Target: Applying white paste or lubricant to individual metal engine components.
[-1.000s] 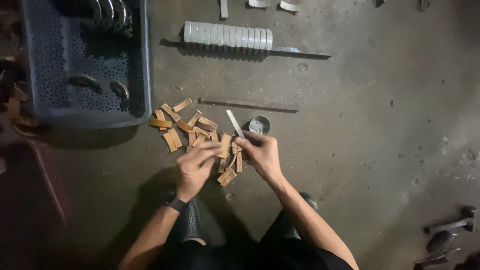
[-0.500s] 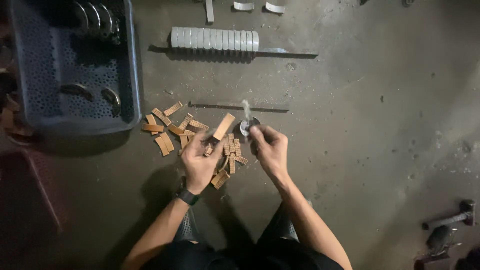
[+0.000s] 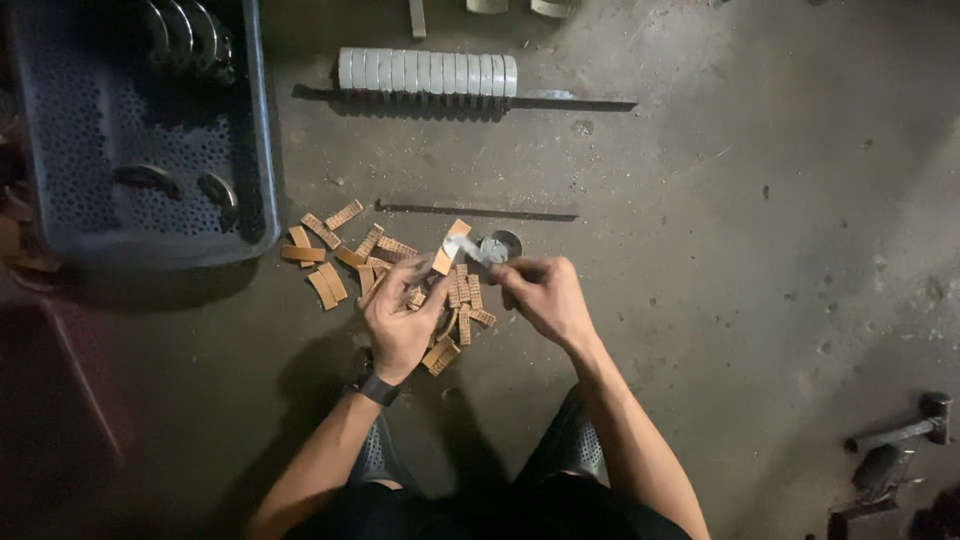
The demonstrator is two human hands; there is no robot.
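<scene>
Brown pad point(image 3: 447, 258) pinched in left hand point(image 3: 400, 320), grip closed; right hand point(image 3: 540, 295) grips brush point(image 3: 462, 247) w/ paste. Approx. 20 pads point(image 3: 330, 285) on floor point(image 3: 700, 250), none visibly coated.

The curved pieces point(image 3: 335, 262) scattered left of the left hand point(image 3: 400, 320) are tan-brown, some with a ridged, grid-like face. Beyond the right hand point(image 3: 545, 295) sits a small grey round tin point(image 3: 500, 245). Far left of both hands is a dark blue-grey perforated crate point(image 3: 120, 200) on the mottled grey floor point(image 3: 750, 250).

Stained grey concrete floor point(image 3: 760, 200), dim light; dark perforated plastic crate point(image 3: 60, 190) at left.
</scene>
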